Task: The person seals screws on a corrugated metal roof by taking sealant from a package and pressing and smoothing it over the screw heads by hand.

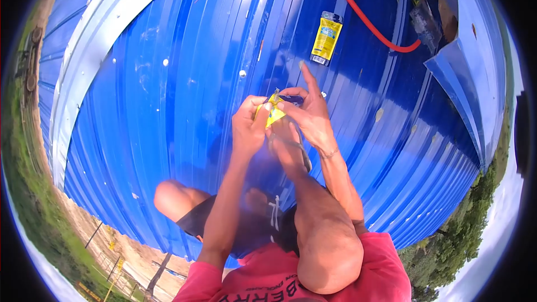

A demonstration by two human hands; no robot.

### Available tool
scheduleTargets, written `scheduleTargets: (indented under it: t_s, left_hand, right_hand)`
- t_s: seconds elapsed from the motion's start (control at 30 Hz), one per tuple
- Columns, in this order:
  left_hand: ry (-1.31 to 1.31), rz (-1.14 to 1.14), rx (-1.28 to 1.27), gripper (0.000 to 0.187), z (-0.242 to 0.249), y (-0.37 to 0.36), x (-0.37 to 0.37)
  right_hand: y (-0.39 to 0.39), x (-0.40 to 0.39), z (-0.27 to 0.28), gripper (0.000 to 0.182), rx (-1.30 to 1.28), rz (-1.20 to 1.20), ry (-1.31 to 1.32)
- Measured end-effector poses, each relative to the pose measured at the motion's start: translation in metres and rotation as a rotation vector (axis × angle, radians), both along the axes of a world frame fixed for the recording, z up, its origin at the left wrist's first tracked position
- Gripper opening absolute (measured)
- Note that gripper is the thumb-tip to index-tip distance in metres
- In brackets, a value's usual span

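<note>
A blue ribbed roof (pixel 184 78) spreads beneath everything. A red hose (pixel 366 19) curves across its far right part, toward the right edge. The left hand (pixel 248 126) and right hand (pixel 313 116) meet well in from the near edge. Beyond them, toward the far right corner, lies a yellow pouch (pixel 326 39). Each hand's grip pinches a smaller yellow packet (pixel 274 114) between them; the right forefinger extends.

Red hose (pixel 401 49) curving over ribbed blue roof (pixel 184 106); white strip (pixel 84 67) along left; trees (pixel 461 229) lower right.
</note>
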State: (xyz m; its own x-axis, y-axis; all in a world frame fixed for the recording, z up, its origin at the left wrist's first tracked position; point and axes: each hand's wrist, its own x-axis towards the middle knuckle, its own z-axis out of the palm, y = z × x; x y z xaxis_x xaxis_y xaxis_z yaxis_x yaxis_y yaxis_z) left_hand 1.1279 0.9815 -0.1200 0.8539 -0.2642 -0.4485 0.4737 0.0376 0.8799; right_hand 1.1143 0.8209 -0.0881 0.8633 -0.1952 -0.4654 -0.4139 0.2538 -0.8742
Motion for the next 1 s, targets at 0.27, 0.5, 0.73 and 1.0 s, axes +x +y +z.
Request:
scheduleTargets:
  t_s: [0.27,0.5,0.73,1.0]
  left_hand:
    - [-0.022,0.060,-0.186,0.023,0.009,-0.004,-0.010]
    - [0.016,0.069,-0.219,0.020,0.007,-0.003,-0.014]
    - [0.081,0.253,-0.379,0.013,-0.009,-0.011,-0.028]
    - [-0.018,0.153,-0.216,0.012,0.006,0.000,-0.020]
  right_hand:
    - [-0.009,-0.018,0.000,0.095,-0.070,-0.036,-0.027]
    - [-0.009,-0.018,0.010,0.093,-0.057,0.002,-0.044]
    - [0.000,-0.014,0.017,0.082,-0.088,0.008,-0.006]
    - [-0.013,-0.021,0.014,0.064,0.140,0.098,0.047]
